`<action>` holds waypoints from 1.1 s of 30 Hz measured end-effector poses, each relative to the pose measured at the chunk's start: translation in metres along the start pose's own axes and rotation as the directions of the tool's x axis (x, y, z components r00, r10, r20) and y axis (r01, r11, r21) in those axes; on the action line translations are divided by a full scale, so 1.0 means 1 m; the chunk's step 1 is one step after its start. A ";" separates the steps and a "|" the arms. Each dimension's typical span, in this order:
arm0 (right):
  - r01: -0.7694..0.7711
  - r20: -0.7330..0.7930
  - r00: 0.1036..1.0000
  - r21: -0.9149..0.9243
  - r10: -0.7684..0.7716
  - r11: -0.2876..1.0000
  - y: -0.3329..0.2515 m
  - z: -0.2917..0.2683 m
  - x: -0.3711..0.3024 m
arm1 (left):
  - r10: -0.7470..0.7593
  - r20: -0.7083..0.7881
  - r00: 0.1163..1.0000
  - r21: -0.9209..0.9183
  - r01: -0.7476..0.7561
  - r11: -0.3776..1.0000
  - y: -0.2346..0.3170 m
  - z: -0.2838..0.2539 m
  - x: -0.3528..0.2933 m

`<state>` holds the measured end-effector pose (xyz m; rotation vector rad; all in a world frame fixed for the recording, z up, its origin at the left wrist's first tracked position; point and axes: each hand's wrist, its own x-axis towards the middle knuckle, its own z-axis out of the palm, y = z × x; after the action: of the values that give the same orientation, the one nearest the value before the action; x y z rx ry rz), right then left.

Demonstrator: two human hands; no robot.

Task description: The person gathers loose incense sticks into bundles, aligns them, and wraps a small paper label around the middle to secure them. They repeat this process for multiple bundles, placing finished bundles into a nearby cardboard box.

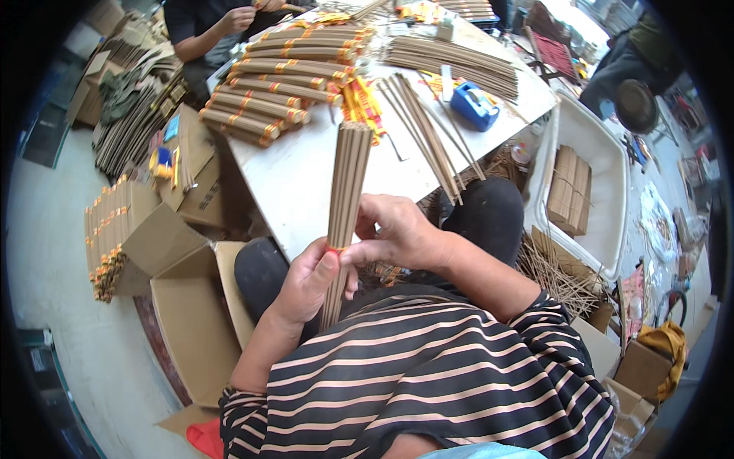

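Currently both hands, left (306, 279) and right (401, 233), clamp the stick bundle (348, 183) at its red band (333, 249); tips fan toward 12 o'clock. Loose band risks sticks slipping out.

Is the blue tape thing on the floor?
No, the blue tape dispenser sits on the white table, beyond the stick bundle held by the left hand and right hand.

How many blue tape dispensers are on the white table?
1. The blue tape dispenser sits on the white table, far right side, near loose sticks. Others may be hidden behind the banded bundles.
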<state>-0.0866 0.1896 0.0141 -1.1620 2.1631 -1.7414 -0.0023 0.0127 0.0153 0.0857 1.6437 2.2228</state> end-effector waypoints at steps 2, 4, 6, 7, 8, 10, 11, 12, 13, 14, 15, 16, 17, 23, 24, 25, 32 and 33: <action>0.014 -0.004 1.000 -0.049 -0.014 0.999 -0.006 -0.004 -0.001 | -0.013 -0.003 1.000 0.013 0.013 1.000 0.005 0.005 0.002; 0.029 -0.019 0.999 -0.072 -0.030 0.997 -0.006 -0.009 -0.003 | -0.050 -0.014 0.999 0.008 0.050 0.999 0.009 0.009 0.004; 0.034 -0.024 0.999 -0.135 -0.038 0.990 -0.006 -0.015 -0.002 | -0.103 -0.007 0.995 -0.021 0.102 0.995 0.011 0.009 0.005; 0.037 -0.022 0.999 -0.160 -0.041 0.986 -0.004 -0.018 -0.002 | -0.107 -0.012 0.994 -0.067 0.106 0.992 0.010 0.010 0.007; 0.041 -0.018 0.999 -0.185 -0.045 0.982 -0.002 -0.020 -0.001 | -0.112 -0.018 0.994 -0.114 0.109 0.988 0.008 0.011 0.009; -0.030 0.080 0.996 -0.099 0.038 0.995 0.004 -0.027 -0.001 | -0.113 -0.055 0.992 -0.175 0.102 0.979 0.005 0.016 0.013; -0.116 0.182 0.977 0.007 0.113 0.993 0.008 -0.032 -0.003 | -0.120 -0.057 0.991 -0.151 0.110 0.982 0.004 0.018 0.014; -0.210 0.289 0.941 0.104 0.173 0.972 0.011 -0.039 -0.004 | -0.125 -0.061 0.990 -0.128 0.117 0.985 0.004 0.018 0.016; -0.346 0.343 0.895 0.136 0.283 0.928 0.002 -0.058 -0.003 | -0.132 -0.065 0.989 -0.104 0.125 0.987 0.003 0.018 0.018; -0.368 0.185 0.918 0.067 0.351 0.927 0.013 -0.074 -0.005 | -0.129 -0.091 0.987 -0.114 0.118 0.986 0.002 0.017 0.020; -0.393 -0.024 0.918 -0.173 0.395 0.903 0.020 -0.098 -0.004 | -0.125 -0.119 0.985 -0.110 0.112 0.988 0.002 0.015 0.021; -0.463 -0.301 0.875 -0.292 0.379 0.837 0.054 -0.119 -0.009 | -0.122 -0.145 0.982 -0.104 0.107 0.989 0.001 0.014 0.022; -0.287 -0.387 0.918 -0.504 0.084 0.815 0.103 -0.157 -0.009 | -0.119 -0.169 0.978 -0.096 0.104 0.990 0.002 0.014 0.024; -0.762 -0.488 0.637 -0.516 0.597 0.392 0.159 -0.261 0.007 | -0.153 -0.097 0.984 -0.080 0.145 0.986 0.000 0.013 0.036; -0.787 -0.478 0.610 -0.458 0.632 0.414 0.166 -0.262 0.007 | -0.155 -0.080 0.985 -0.069 0.149 0.986 -0.001 0.011 0.037; -0.809 -0.456 0.584 -0.396 0.671 0.434 0.169 -0.259 0.010 | -0.156 -0.092 0.983 -0.072 0.150 0.986 -0.001 0.011 0.037; -0.823 -0.491 0.569 -0.347 0.660 0.450 0.150 -0.230 0.007 | -0.183 -0.115 0.976 -0.098 0.172 0.980 -0.001 0.007 0.043; -0.830 -0.500 0.557 -0.338 0.663 0.443 0.147 -0.226 0.007 | -0.190 -0.107 0.976 -0.099 0.179 0.979 -0.001 0.006 0.043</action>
<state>-0.2834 0.3659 -0.0390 0.1937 2.7938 -0.9143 -0.0404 0.0330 0.0089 -0.2151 1.5394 2.1894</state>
